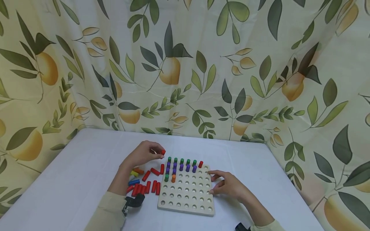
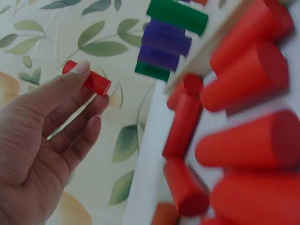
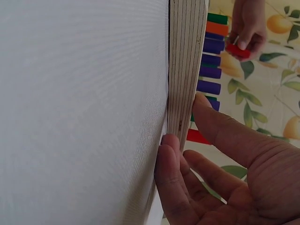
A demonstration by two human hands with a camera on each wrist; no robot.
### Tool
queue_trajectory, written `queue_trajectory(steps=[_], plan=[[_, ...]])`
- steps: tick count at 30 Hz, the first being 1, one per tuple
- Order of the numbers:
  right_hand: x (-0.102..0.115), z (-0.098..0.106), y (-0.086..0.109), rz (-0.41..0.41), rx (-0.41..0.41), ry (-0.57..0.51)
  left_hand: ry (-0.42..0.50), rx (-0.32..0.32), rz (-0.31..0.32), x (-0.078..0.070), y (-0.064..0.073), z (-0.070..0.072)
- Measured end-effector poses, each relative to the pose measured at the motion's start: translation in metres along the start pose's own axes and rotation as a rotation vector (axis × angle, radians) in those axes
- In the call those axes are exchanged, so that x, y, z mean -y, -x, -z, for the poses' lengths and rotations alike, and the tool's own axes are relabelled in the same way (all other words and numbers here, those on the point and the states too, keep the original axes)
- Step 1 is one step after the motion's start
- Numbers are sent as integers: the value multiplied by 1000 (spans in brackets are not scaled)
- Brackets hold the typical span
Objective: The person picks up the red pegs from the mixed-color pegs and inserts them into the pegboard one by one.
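Observation:
My left hand (image 1: 145, 153) pinches a red peg (image 2: 97, 84) between thumb and fingertips, above the far left corner of a pale wooden pegboard (image 1: 186, 208). In the left wrist view the peg lies tilted across the fingertips, both ends showing. Green pegs (image 1: 182, 161) and a red peg (image 1: 200, 164) stand along the board's far row. Purple pegs (image 1: 188, 168) stand in front of them, and an orange peg (image 1: 173, 178) and a green one stand nearer on the left. My right hand (image 1: 228, 184) touches the board's right edge with thumb and fingertips spread apart.
Loose red pegs (image 1: 146, 175) lie left of the board, several side by side near my left wrist. A blue peg (image 1: 134, 182), yellow pegs (image 1: 134, 173) and an orange one lie partly behind the left forearm. A leaf-and-fruit curtain (image 1: 185, 80) hangs behind the white table (image 1: 95, 154).

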State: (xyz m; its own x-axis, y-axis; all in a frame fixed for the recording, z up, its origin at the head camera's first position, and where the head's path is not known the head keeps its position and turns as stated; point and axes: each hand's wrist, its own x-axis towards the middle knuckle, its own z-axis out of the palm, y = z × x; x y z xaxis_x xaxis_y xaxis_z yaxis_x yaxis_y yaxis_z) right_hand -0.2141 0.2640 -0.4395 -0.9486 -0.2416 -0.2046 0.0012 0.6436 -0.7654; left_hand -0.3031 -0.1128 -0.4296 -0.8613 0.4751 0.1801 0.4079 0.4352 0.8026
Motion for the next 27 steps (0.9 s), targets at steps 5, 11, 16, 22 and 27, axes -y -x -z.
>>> queue_trajectory(steps=[5,11,16,22,27], plan=[[-1,0,0,-1,-3,0,5,-4,-35,-10,-11,-9],[-1,-1,0,-4,-1,-1,1,-30,-15,-26,-26,-26],[-2,0,0,3,-1,-1,11,-48,6,-37,-38,-42],[-1,1,1,-4,2,-8,27,-47,16,-45,-47,-57],[0,1,1,-13,6,-8,30,-40,21,-48,-51,-67]])
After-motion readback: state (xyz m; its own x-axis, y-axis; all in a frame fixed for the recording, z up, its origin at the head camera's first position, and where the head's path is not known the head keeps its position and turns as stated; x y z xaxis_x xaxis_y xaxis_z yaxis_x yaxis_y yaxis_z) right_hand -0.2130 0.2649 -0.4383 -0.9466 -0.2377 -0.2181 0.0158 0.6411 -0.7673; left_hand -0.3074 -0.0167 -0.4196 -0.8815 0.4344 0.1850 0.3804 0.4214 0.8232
